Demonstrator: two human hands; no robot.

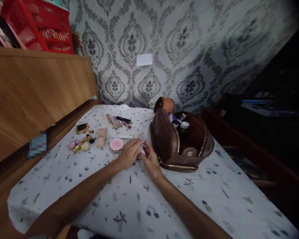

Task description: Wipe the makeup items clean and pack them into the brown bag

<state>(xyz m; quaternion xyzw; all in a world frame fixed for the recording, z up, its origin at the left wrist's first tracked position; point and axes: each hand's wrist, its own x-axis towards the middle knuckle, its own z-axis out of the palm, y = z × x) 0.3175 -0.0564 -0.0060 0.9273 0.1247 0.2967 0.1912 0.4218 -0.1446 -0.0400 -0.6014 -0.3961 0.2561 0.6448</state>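
Over the patterned cloth, my left hand [130, 153] and my right hand [150, 162] meet with bent fingers around a small pale item [142, 150]. Fingers cover most of it, so its kind is unclear. Just left of my left hand lies a round pink compact [117, 145]. Behind the hands is a thin white stick-like item [126, 137]. Close by my right hand stands a brown cosmetic bag [164, 136], unzipped, its flap [167, 104] folded back. A white-lidded jar [184, 125] and other items show inside the bag.
Left on the cloth are a beige tube [101, 137], a pink tube [114, 120], a black tube [123, 119], a gold-edged compact [82, 128] and several small cosmetics. A wooden cabinet [40, 83] bearing a red basket [40, 26] borders the left; a patterned wall stands behind.
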